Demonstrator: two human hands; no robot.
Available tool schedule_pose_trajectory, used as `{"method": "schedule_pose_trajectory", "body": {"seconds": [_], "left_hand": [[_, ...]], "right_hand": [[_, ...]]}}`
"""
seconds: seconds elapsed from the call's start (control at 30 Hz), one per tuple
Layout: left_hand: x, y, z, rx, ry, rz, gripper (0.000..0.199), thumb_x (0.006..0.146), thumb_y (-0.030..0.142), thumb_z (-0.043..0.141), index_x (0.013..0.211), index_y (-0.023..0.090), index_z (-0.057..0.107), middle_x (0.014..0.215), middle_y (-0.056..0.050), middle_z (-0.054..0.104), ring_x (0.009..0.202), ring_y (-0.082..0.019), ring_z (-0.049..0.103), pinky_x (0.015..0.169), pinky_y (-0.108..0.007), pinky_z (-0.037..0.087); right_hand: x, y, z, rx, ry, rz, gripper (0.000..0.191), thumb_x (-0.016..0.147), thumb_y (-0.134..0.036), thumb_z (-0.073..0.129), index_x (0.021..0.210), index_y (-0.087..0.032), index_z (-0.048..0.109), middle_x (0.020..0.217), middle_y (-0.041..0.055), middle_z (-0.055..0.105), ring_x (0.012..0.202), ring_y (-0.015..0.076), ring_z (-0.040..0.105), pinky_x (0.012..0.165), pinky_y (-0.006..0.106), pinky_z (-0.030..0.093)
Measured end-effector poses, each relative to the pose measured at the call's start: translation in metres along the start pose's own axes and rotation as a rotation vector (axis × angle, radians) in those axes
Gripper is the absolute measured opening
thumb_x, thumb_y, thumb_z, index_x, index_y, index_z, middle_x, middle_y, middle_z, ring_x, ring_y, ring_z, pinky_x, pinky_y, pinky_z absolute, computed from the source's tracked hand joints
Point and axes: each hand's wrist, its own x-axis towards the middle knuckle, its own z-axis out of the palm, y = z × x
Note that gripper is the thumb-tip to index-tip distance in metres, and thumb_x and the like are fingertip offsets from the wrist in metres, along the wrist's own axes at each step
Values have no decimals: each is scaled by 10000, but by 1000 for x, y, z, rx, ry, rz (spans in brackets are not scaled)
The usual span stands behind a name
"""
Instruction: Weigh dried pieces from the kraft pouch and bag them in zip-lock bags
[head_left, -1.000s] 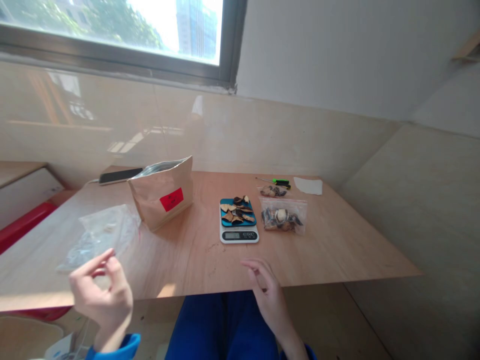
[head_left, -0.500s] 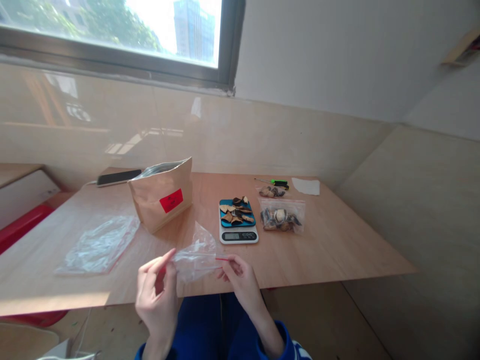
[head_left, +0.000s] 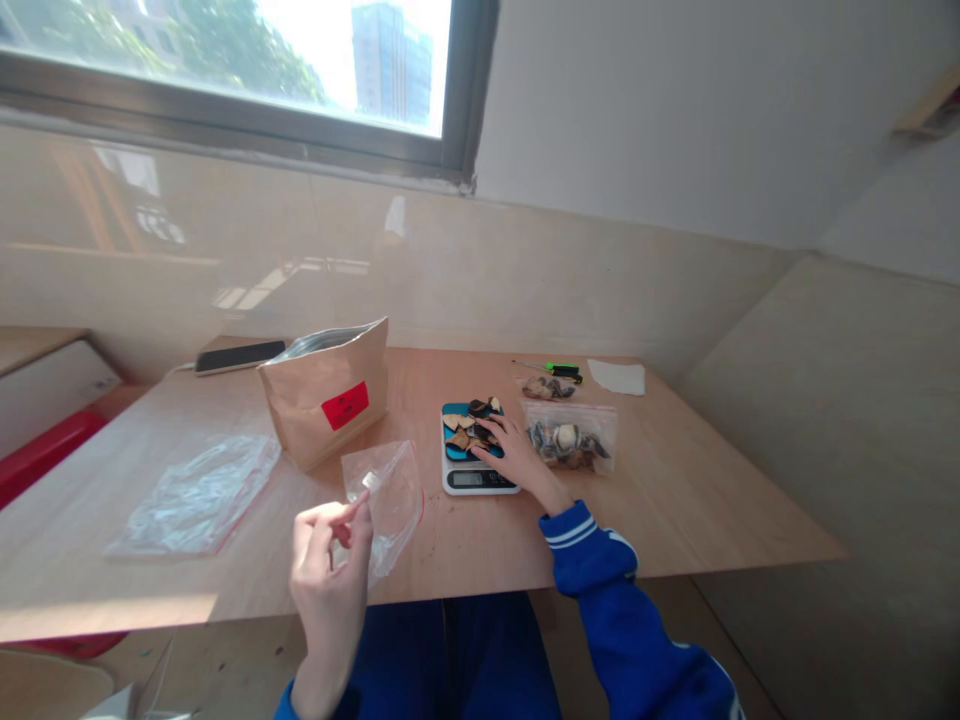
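Note:
My left hand (head_left: 330,555) is closed in a pinch on the edge of a clear zip bag (head_left: 394,505) with a red seal line. The bag hangs to the right of that hand, over the table's front. My right hand (head_left: 517,455) reaches over a small kitchen scale (head_left: 480,490) with a blue top, its fingers apart. Its fingertips rest on or just above several dried mushroom pieces (head_left: 459,440) on the scale; contact is partly hidden. The hand covers the right part of the blue top.
An open brown paper pouch (head_left: 307,410) with a red label stands left. Flat clear bags (head_left: 195,495) lie beside it. Right of the scale are a filled mushroom bag (head_left: 577,440) and a smaller one (head_left: 546,390), a screwdriver (head_left: 562,369) and white paper (head_left: 616,377). A phone (head_left: 240,357) lies far left.
My right hand has let go of the zip bag and moved up and right onto the scale's mushroom pieces. My left hand still pinches the bag, which now hangs more open.

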Motion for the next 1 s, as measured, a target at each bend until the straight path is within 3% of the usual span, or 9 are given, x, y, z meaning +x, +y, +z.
{"method": "schedule_pose_trajectory", "body": {"seconds": [0.07,0.13,0.27,0.43,0.67,0.8,1.0], "left_hand": [[1,-1,5,39,10,35,167,858,316,606,803,161,634,872,-46,563,747,-149,556,704,-311,467],[4,-2,11,35,-12,41,177,880,311,562,769,174,578,1023,-94,612,984,-212,591,863,-379,459],[9,-2,23,-105,-137,-57,165,935,299,430,810,203,477,1347,-127,553,1345,-251,423,1037,-441,375],[11,6,33,-165,-228,-258,166,933,369,424,855,226,459,1379,-123,554,1237,-242,545,956,-410,447],[9,11,47,-242,-271,-380,209,938,418,400,835,236,410,1324,-139,602,1240,-251,553,964,-429,451],[10,9,53,-262,-270,-398,206,936,422,406,867,231,442,1287,-148,626,1219,-246,573,970,-418,455],[16,12,69,-253,-250,-382,191,940,406,395,879,229,431,1232,-149,655,1149,-254,615,919,-415,480]], "right_hand": [[0,2,4,-7,20,-31,423,892,-403,570,1267,-206,571,1288,143,529,1251,279,469,1072,458,382],[0,2,3,-9,31,-47,364,897,-384,569,1211,-202,603,1219,133,561,1193,269,500,1037,444,412],[3,1,-3,-1,-9,-74,271,883,-258,575,1139,-198,641,1204,129,582,1188,268,494,1032,464,405],[0,1,-10,76,-52,-111,363,863,-76,491,1165,-204,645,1188,101,626,1163,232,511,1023,441,416],[-8,4,-7,288,87,-66,369,868,-94,461,1137,-217,681,1184,93,673,1138,231,576,1021,450,425],[-8,-8,-15,474,205,106,290,861,-211,543,1109,-222,693,1168,80,693,1076,246,625,968,450,470],[4,-56,-37,864,319,275,378,798,-426,667,1104,-202,677,1125,83,702,1044,244,646,914,403,521]]}}
